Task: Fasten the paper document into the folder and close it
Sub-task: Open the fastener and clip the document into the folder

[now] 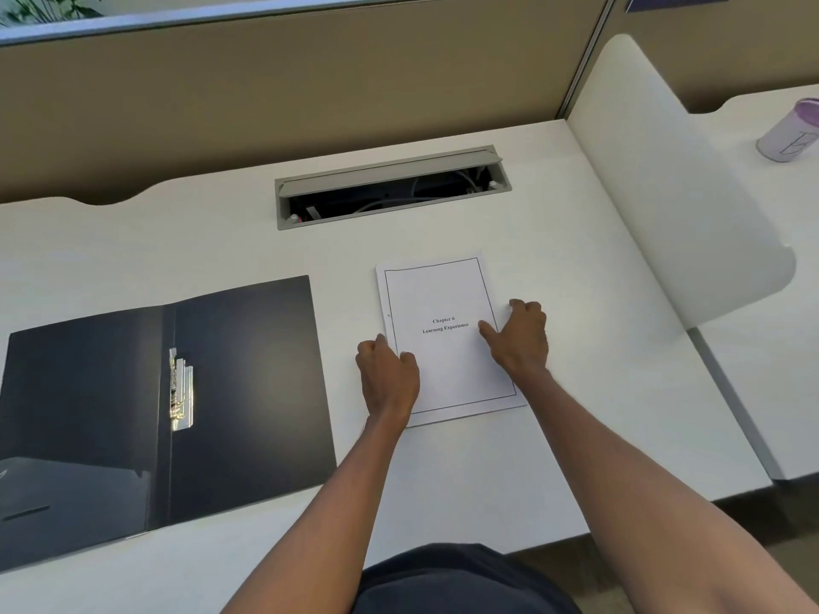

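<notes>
A white paper document [443, 299] with a black border and a printed chapter title lies flat on the white desk [576, 347]. My left hand [388, 374] grips its left edge, thumb on top of the page. My right hand [520, 336] grips its right edge, thumb resting on the sheet and fingers curled at the edge. A dark blue folder [243, 383] lies open and flat to the left of the paper, apart from it. Its metal clip fastener [181, 392] sits beside the spine.
An open grey cable tray [392, 188] is set into the desk behind the paper. A white divider panel [678, 192] stands at the right. Beyond it a pale cup with a purple lid [789, 130] rests on the neighbouring desk. A tan partition wall runs along the back.
</notes>
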`<state>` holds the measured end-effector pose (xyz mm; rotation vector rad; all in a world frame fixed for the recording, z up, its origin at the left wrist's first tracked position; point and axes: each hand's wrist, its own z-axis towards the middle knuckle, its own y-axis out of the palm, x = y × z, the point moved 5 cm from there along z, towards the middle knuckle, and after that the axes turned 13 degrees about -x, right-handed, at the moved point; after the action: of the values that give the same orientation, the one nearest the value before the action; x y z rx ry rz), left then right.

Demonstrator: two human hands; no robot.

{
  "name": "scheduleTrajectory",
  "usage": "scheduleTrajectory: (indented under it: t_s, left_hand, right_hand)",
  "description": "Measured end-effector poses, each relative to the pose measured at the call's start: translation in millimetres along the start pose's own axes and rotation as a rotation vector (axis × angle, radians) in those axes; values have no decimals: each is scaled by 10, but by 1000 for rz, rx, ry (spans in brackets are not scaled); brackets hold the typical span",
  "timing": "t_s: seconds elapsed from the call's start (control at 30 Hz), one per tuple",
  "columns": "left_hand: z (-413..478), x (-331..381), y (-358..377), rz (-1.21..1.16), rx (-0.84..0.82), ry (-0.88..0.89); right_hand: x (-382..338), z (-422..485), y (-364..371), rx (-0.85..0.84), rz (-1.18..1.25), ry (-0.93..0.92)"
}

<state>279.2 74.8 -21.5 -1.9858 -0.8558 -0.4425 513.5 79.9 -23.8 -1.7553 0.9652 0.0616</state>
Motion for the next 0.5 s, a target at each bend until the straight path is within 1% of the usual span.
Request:
scheduleTrajectory:
  t_s: [0.17, 0.33, 0.5]
  left_hand:
    - [-8, 86, 85, -74, 36, -72]
    - [38, 143, 118, -137, 55, -175]
    - [117, 119, 98, -343, 45, -315]
  right_hand:
    - [-70, 34, 40, -43, 60, 17]
    - [-154, -11, 84, -69, -41, 43]
    - [-191, -50, 145, -61, -154, 54]
